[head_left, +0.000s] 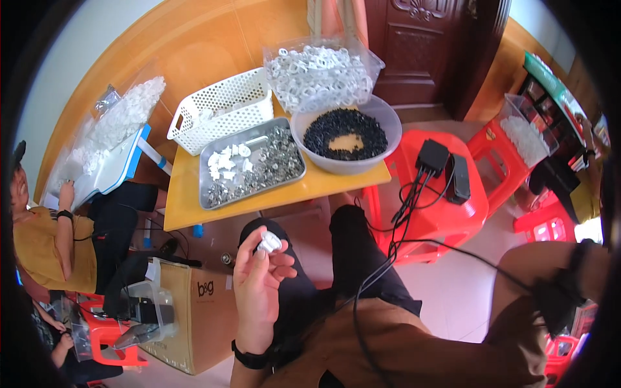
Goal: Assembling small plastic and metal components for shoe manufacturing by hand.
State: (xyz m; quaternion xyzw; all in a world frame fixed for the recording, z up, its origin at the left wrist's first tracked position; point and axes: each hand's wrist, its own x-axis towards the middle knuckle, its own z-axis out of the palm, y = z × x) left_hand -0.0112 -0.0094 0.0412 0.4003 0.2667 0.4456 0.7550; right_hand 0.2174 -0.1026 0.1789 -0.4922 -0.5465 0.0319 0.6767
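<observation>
My left hand (pixel 261 284) is raised above my lap, in front of the yellow table. Its thumb and fingers pinch a small white plastic part (pixel 270 242) with a rounded shape. My right arm stretches out to the right, and only the base of my right hand (pixel 596 271) shows past a dark wrist strap, at the picture's rim. Its fingers are cut off from sight. Beyond my left hand, a metal tray (pixel 259 143) holds small metal pieces and several white plastic parts at its left side.
On the yellow table (pixel 184 210) stand a white perforated basket (pixel 187 132), a clear bin (pixel 275 97) of white rings and a bowl (pixel 349 166) of black pieces. Cables run from a red stool (pixel 469 223) across my body. A cardboard box (pixel 207 323) and seated co-worker (pixel 55 242) are left.
</observation>
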